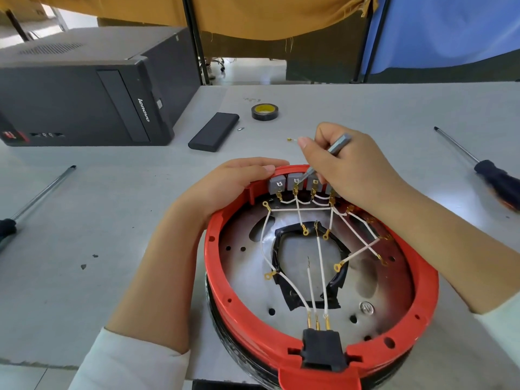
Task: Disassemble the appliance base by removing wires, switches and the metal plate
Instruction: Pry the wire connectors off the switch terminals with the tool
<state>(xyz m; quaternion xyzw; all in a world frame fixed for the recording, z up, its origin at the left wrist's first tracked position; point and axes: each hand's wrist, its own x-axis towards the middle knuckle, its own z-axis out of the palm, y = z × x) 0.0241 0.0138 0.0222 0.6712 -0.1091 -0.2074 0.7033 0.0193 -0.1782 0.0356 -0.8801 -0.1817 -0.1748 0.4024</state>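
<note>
Lying tilted at the near edge of the grey worktop (365,108), partly overhanging it: a round red appliance base (422,282), open side up, showing a metal plate (244,280) crossed by white wires (319,254) ending in brass terminals. Curling over the base's far rim and bracing it: the left hand (225,187), fingertips touching the red edge just beside a row of grey switches (294,182). Gripping a slim grey screwdriver bit (336,146) between curled fingers and thumb: the right hand (354,170), holding the tip against the second switch from the left. Being hidden under that hand: the right end of the switch row, so the count cannot be told. Sitting clipped into the base's near rim: a black plug socket (322,350), three wires running into it. Being cut off at the bottom: the base's lower edge. Lying at the worktop's left edge, handle half out of view: a long screwdriver (36,198); lying toward the right edge, handle blurred: another screwdriver (472,161). Occupying the far left corner: a black computer tower (84,102) on its side. Resting beyond the hands, well apart from the base: a black power bank (213,132), a roll of black tape (265,112), a small loose screw (240,128) and a short cut wire end (291,139). Hanging behind the far edge: mustard and blue cloth.
</note>
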